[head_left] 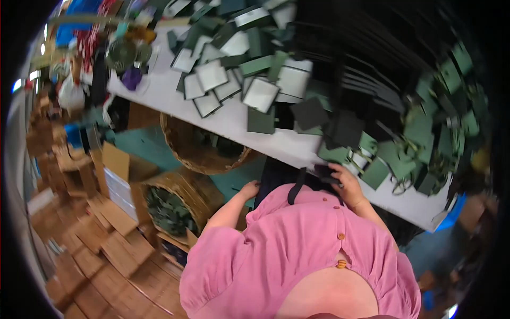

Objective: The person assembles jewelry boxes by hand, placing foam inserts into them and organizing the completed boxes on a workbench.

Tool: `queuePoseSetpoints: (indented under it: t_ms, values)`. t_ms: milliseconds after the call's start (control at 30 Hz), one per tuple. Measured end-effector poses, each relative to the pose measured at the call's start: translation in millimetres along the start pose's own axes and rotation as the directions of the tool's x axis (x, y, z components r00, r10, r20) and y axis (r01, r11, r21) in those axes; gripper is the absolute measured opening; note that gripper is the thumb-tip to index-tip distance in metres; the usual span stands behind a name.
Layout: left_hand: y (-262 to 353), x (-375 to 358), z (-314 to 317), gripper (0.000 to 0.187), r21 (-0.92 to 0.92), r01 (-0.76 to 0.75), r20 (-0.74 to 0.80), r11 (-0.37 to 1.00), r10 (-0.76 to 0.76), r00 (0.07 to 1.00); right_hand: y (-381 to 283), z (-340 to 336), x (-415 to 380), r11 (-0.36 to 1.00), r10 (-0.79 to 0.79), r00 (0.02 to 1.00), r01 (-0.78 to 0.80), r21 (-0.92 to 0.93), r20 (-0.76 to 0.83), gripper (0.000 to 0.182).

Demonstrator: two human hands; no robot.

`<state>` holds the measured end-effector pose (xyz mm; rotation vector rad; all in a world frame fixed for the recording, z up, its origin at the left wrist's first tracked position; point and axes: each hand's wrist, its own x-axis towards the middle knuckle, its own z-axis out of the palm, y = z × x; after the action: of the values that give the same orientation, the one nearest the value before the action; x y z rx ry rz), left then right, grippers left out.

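Note:
My right hand point(346, 185) is at the near edge of the white table point(223, 123), its fingers curled round a small dark piece point(325, 173) whose kind I cannot make out. Just beyond it lie green boxes with ribbons point(376, 171) in a heap. Off to the left, my left hand point(248, 190) is low beside my lap, below the table edge. Its fingers are partly hidden and blurred, so their hold does not show. Ahead on the table are a dark square piece point(311, 114) and several green boxes with white insides point(260, 94).
Below the table on the left stand a wicker basket point(204, 167) and a second basket point(183, 178) full of dark green pieces. Cardboard boxes point(114, 250) cover the floor there. Dark stacked sheets point(361, 53) fill the table's far side. A purple item point(131, 78) lies near its left end.

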<state>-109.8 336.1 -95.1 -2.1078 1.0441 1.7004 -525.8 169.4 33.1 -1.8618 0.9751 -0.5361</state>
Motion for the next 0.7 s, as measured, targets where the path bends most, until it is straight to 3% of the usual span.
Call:
queuePoseSetpoints:
  t_ms: [67, 100, 200, 233, 267, 400, 467, 533, 600, 700]
  values:
    - [-38.5, 27.9, 21.2, 0.041, -0.199, 0.011, 0.041, 0.98, -0.003, 0.999, -3.2, 5.9, 23.1, 0.99, -0.071, 0.973, 0.096, -0.103, 0.222, 0.048]
    - [-54.6, 36.7, 35.2, 0.038, -0.211, 0.02, -0.003, 0.977, -0.021, 1.0, -2.1, 7.9, 30.1, 0.984, -0.068, 0.944, 0.117, -0.134, 0.322, 0.051]
    - [-68.8, 33.2, 58.0, 0.037, -0.251, 0.031, -0.064, 0.968, -0.048, 0.997, 0.1, 12.6, 51.5, 0.996, -0.059, 0.909, 0.081, -0.034, 0.412, 0.05]
    - [-105.1, 62.7, 98.8, 0.037, -0.332, 0.103, 0.002, 0.938, -0.108, 0.994, -2.1, 13.2, 62.7, 0.992, -0.11, 0.888, 0.127, -0.009, 0.447, 0.053]
    - [-114.4, 72.1, 113.8, 0.037, -0.3, 0.108, 0.044, 0.948, -0.099, 0.994, 0.1, 9.8, 69.4, 0.986, -0.11, 0.835, 0.162, -0.05, 0.539, 0.058]
    - [-114.9, 66.7, 151.8, 0.041, -0.173, 0.137, 0.227, 0.975, -0.096, 0.969, 11.0, 25.6, 92.6, 0.982, -0.16, 0.896, 0.188, -0.029, 0.414, 0.055]
    - [-106.8, 63.2, 188.8, 0.043, -0.174, 0.187, 0.297, 0.967, -0.13, 0.946, 19.0, 28.2, 103.5, 0.957, -0.195, 0.829, 0.278, -0.084, 0.524, 0.052]
    - [-90.2, 71.0, 234.3, 0.043, -0.248, 0.174, 0.303, 0.953, -0.094, 0.948, 46.4, 20.5, 79.3, 0.884, -0.096, 0.74, 0.371, -0.285, 0.665, 0.051]
    - [-70.5, 80.6, 281.7, 0.044, -0.309, 0.161, 0.307, 0.937, -0.062, 0.95, 51.7, 19.6, 79.6, 0.837, -0.226, 0.713, 0.491, -0.242, 0.664, 0.054]
    - [-35.0, 91.7, 354.9, 0.045, -0.289, 0.121, 0.264, 0.95, -0.042, 0.964, 48.2, 16.3, 75.9, 0.779, -0.228, 0.715, 0.541, -0.318, 0.661, 0.05]
